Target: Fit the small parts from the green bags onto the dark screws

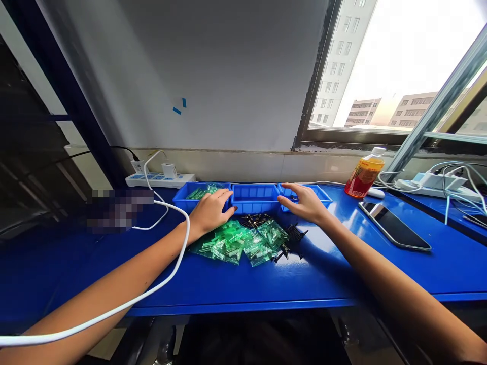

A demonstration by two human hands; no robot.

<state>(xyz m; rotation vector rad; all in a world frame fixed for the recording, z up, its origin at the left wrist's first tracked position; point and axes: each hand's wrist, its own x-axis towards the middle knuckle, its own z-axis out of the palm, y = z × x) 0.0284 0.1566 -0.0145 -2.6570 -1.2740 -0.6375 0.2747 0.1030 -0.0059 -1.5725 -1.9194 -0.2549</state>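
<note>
Three blue plastic bins stand in a row against the wall: a left bin, a middle bin and a right bin. My left hand reaches over the left bin's right end, thumb and fingers apart, fingertips at the seam with the middle bin. My right hand lies over the right bin, thumb and forefinger spread by the middle bin's right end. Green pieces lie in the left bin; dark bits show in the right one. In front are clear bags of green pieces and loose black screws.
A white cable crosses over my left forearm. On the blue table, a phone and a drink bottle stand at the right. White power strips with plugs sit at the back left and far right. A blurred patch covers something left.
</note>
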